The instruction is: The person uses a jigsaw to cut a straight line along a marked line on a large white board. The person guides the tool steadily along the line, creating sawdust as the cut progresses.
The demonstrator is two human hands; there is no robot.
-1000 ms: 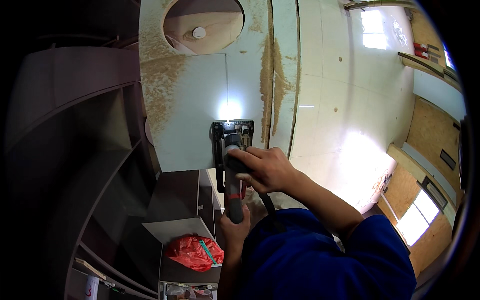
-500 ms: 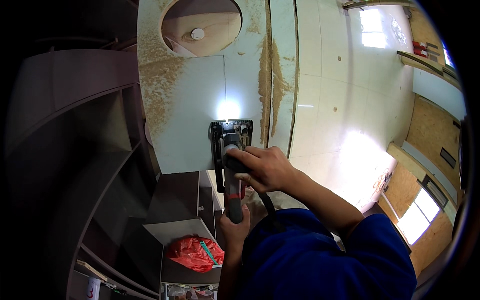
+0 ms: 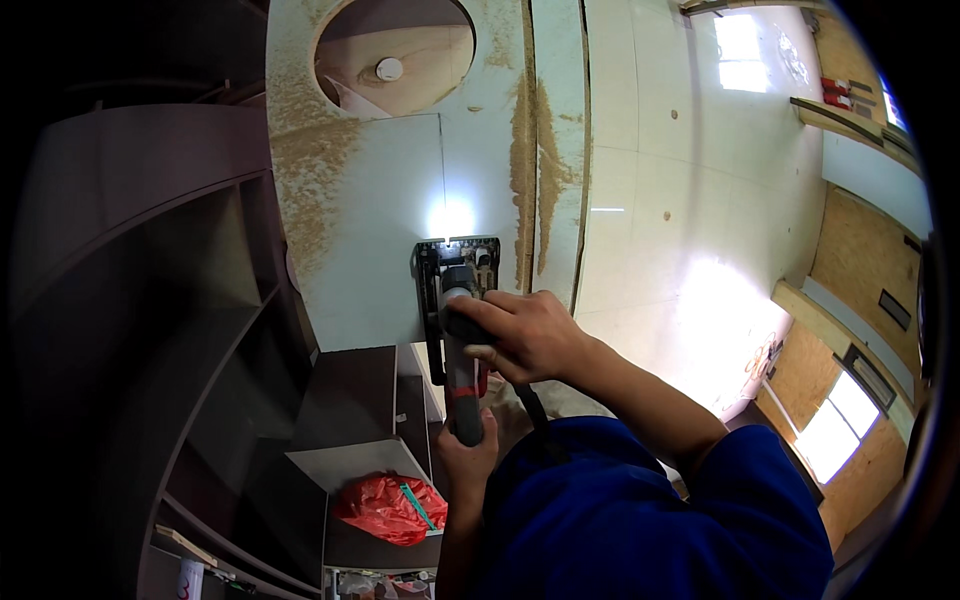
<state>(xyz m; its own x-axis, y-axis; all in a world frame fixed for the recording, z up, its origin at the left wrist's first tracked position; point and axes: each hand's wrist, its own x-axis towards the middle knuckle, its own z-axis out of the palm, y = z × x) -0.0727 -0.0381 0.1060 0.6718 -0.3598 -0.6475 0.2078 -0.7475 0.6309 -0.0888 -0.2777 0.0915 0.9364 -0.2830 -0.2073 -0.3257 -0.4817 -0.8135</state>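
Observation:
A black and grey jigsaw (image 3: 455,290) stands with its base plate flat on a pale board (image 3: 370,220), its work light shining on the board ahead of it. My right hand (image 3: 525,335) is closed over the top of the saw's body. My left hand (image 3: 465,455) grips the rear end of its handle from below. A thin cut line runs across and down the board ahead of the saw, and sawdust covers much of the surface. A large round hole (image 3: 395,55) is cut in the board's far end.
A dark curved shelf unit (image 3: 140,330) stands at the left. Below the board sit a dark box and a red plastic bag (image 3: 385,505). A glossy tiled floor (image 3: 690,200) lies to the right, with wooden panels (image 3: 860,260) along the far right.
The saw and both hands have stayed nearly in place; the saw has edged slightly along the board.

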